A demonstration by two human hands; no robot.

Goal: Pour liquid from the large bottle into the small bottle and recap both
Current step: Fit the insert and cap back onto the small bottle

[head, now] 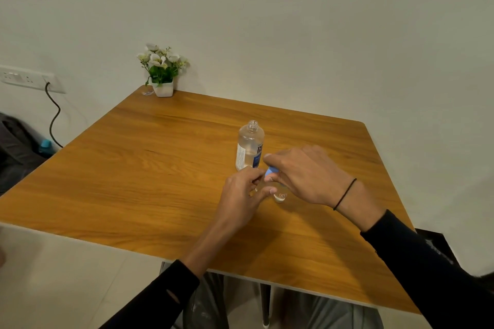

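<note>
The large clear bottle (249,145) stands upright and uncapped on the wooden table (149,157), with liquid in its lower part. Just in front of it, the small clear bottle (280,195) stands on the table, mostly hidden by my hands. My left hand (242,193) holds the small bottle's body from the left. Over its top, the fingers of my right hand (304,172) pinch a light blue cap (270,171). No cap for the large bottle shows.
A white pot of artificial flowers (162,72) sits at the table's far left corner, with a small clear object (147,92) beside it. A wall socket with a dark cable (54,115) is at left. A dark bag (18,149) lies beyond the table's left edge.
</note>
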